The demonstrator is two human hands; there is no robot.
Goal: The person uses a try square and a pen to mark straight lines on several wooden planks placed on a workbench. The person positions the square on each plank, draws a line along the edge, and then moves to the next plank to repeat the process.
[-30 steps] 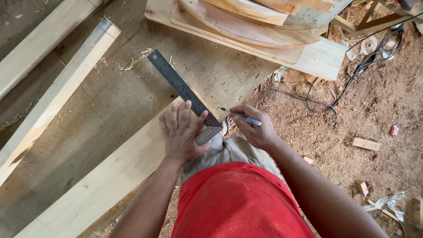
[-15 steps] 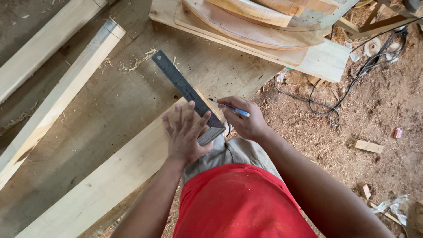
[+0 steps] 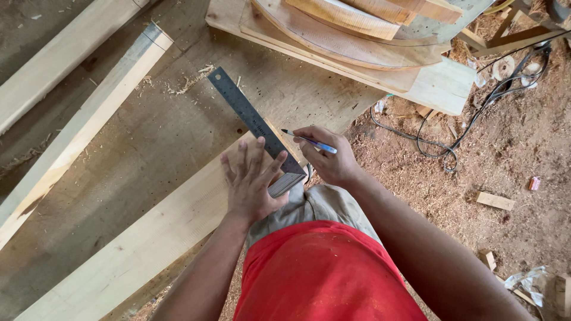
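Left hand (image 3: 253, 184): flat, fingers spread wide, palm pressing down on the plank (image 3: 148, 238) and on the stock of the square (image 3: 256, 128). Grips nothing, only pins.

Right hand (image 3: 330, 157): closed around a blue pen (image 3: 312, 141), tip pointing left, at the square's blade edge just above the plank end. Whether the tip touches the wood can't be told.

Pose: both forearms reach up from the bottom of the view, left nearly straight, right angled in from the lower right, wrist bent toward the square.

Square: steel blade runs diagonally up-left from the plank's near end across the tabletop (image 3: 148, 137); stock sits at the plank's edge, under the left fingertips.

Around the plank: two more boards (image 3: 77, 137) lie left of it, roughly parallel. Wood shavings (image 3: 190, 80) near the blade's far tip. Stack of curved wood parts (image 3: 357, 41) beyond the square. Right of the plank, sawdust floor (image 3: 505, 154) with a black cable (image 3: 452, 137) and small offcuts (image 3: 495, 201). Red shirt (image 3: 321, 273) covers the plank's near side.
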